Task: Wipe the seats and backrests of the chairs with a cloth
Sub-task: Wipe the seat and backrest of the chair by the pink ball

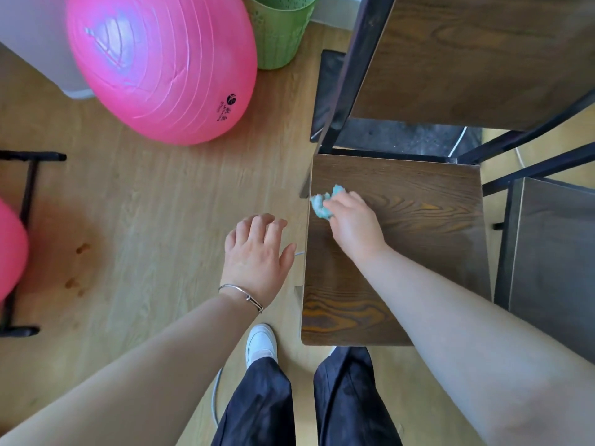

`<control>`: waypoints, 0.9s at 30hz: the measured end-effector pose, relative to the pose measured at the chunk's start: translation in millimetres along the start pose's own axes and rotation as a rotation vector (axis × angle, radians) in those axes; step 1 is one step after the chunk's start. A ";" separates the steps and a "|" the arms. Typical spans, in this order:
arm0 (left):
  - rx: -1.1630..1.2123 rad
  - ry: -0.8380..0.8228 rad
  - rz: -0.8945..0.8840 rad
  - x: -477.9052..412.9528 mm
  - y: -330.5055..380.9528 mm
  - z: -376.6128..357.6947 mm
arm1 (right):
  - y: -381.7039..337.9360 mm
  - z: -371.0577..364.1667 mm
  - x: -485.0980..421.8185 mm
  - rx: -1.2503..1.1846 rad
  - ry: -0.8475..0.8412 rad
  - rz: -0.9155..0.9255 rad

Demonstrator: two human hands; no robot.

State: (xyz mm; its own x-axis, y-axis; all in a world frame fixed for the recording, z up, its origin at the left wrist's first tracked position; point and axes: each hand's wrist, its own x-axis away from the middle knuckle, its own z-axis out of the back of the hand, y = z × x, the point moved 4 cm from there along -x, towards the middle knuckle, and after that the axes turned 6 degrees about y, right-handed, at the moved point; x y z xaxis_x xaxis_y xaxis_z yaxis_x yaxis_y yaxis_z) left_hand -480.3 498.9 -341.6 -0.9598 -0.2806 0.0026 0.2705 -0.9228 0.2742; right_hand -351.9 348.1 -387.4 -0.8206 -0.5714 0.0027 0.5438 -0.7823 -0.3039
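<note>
A dark wood-grain chair seat [418,239] with a black metal frame stands in front of me, its backrest [476,56] rising at the top right. My right hand [354,223] grips a bunched light-blue cloth [323,202] and presses it on the seat near its left edge. My left hand [257,252] hovers over the floor just left of the seat, fingers relaxed and spread, a thin bracelet on the wrist, holding nothing.
A second chair [553,252] stands close on the right. A big pink exercise ball [161,62] and a green basket [280,30] sit at the back left. A black frame [22,239] with another pink ball [9,249] is at the far left. Wooden floor lies between.
</note>
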 end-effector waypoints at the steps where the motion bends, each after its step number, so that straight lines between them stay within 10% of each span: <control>1: -0.008 -0.011 -0.017 0.8 1.8 0.0 | 0.4 0.0 19.2 -0.012 -0.003 0.013; 12: -0.043 -0.029 -0.149 14.1 45.2 7.4 | 17.0 21.4 134.4 -0.285 0.034 -0.097; 16: -0.043 -0.075 -0.104 2.1 54.9 -7.2 | 91.0 60.8 91.6 -0.147 0.277 -0.327; 20: -0.065 -0.137 -0.096 2.4 60.9 -25.0 | 151.4 59.4 78.6 0.007 0.128 -0.522; 27: -0.081 -0.206 -0.089 31.4 72.5 -39.0 | 87.7 34.6 102.6 0.220 0.094 -0.125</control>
State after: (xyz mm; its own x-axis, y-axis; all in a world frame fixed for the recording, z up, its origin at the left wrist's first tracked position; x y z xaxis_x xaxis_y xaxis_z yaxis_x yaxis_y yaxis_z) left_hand -487.9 412.9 -359.1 -0.9729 -0.1446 0.1803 0.1808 -0.9621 0.2041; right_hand -382.3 212.2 -380.8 -0.8911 -0.4491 -0.0646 0.4535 -0.8865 -0.0921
